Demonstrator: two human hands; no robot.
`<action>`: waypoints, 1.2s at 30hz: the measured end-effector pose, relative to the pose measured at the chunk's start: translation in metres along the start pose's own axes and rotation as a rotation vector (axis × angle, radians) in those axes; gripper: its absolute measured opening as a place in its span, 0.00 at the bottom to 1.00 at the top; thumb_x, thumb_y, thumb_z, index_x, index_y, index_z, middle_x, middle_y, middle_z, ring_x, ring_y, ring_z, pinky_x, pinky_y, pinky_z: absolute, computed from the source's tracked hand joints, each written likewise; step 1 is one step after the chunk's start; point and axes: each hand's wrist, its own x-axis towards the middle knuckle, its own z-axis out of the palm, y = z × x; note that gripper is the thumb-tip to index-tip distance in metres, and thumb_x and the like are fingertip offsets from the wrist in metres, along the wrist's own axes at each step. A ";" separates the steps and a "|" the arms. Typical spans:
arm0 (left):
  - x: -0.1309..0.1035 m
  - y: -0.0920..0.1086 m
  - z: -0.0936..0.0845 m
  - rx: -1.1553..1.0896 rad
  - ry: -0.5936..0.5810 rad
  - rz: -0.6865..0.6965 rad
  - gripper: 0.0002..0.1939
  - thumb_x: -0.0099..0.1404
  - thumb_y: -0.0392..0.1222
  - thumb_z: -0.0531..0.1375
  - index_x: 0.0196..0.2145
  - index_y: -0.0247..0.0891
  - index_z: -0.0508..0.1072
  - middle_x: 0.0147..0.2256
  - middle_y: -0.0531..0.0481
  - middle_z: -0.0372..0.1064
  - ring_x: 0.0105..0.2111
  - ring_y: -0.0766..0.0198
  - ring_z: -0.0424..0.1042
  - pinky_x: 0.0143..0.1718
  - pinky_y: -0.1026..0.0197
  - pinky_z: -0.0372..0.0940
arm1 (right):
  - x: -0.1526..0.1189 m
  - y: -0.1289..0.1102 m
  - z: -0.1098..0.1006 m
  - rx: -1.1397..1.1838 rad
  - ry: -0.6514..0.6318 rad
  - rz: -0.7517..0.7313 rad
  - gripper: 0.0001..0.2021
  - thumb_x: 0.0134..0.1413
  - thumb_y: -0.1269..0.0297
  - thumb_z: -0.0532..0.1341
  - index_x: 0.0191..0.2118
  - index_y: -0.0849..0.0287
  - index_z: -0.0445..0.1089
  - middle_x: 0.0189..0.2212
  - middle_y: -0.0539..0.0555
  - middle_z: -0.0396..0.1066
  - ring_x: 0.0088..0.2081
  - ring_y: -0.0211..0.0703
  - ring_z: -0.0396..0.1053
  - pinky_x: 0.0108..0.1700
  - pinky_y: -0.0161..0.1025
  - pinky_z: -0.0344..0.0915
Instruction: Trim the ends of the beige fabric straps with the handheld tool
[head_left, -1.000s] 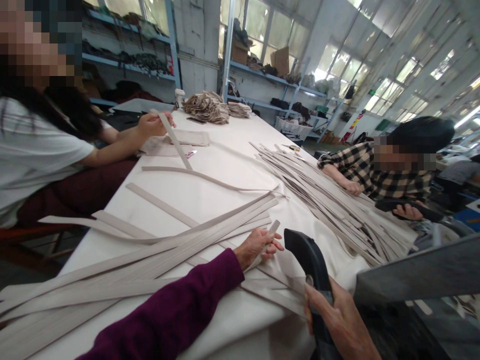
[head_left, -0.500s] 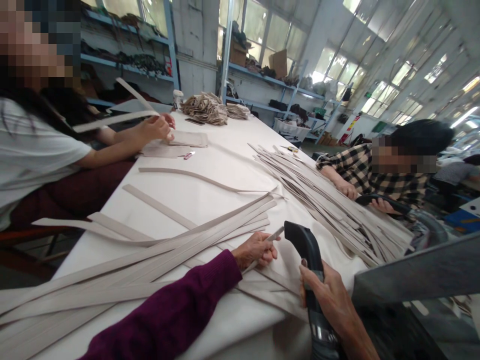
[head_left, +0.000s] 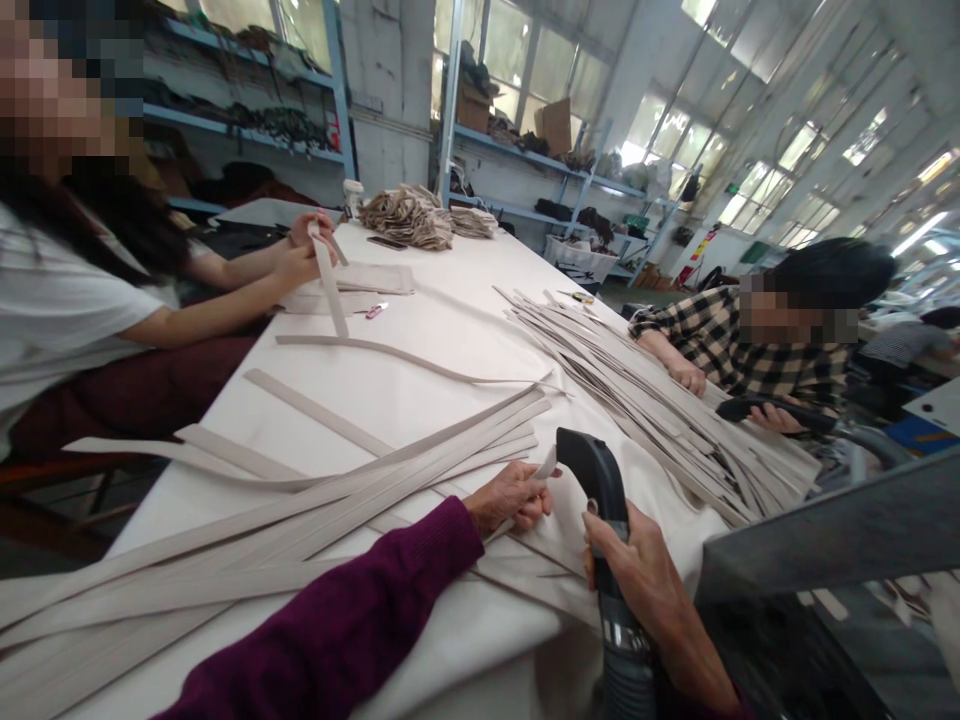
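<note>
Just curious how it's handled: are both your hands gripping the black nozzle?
No, only the right hand grips the black nozzle; the left hand holds a pale strip.

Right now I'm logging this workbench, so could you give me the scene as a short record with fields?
left hand: pinching a pale strip
right hand: gripping a black nozzle
nozzle tip: beside the strip's end; contact unclear
table: white, loose strips across it
far end: heaped bundle
others: two people, both sides
</note>
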 end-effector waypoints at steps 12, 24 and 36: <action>0.000 0.000 0.004 0.084 0.022 0.057 0.16 0.56 0.52 0.56 0.27 0.34 0.61 0.20 0.55 0.58 0.13 0.79 0.47 0.12 0.72 0.42 | -0.019 0.000 0.006 0.032 -0.114 0.048 0.10 0.52 0.56 0.53 0.30 0.58 0.57 0.13 0.44 0.61 0.15 0.35 0.61 0.17 0.30 0.59; -0.001 -0.001 0.004 0.105 0.015 0.108 0.12 0.58 0.48 0.55 0.30 0.36 0.61 0.22 0.56 0.58 0.13 0.79 0.46 0.12 0.73 0.43 | -0.003 -0.002 0.005 0.036 -0.032 -0.017 0.10 0.52 0.56 0.53 0.30 0.58 0.57 0.12 0.45 0.63 0.15 0.37 0.62 0.16 0.31 0.59; 0.001 -0.004 0.002 0.182 0.067 0.108 0.16 0.59 0.53 0.53 0.29 0.35 0.61 0.20 0.57 0.55 0.13 0.79 0.45 0.13 0.72 0.43 | -0.010 -0.008 0.008 0.025 -0.070 -0.001 0.09 0.51 0.57 0.53 0.30 0.58 0.58 0.12 0.44 0.61 0.15 0.37 0.62 0.17 0.31 0.59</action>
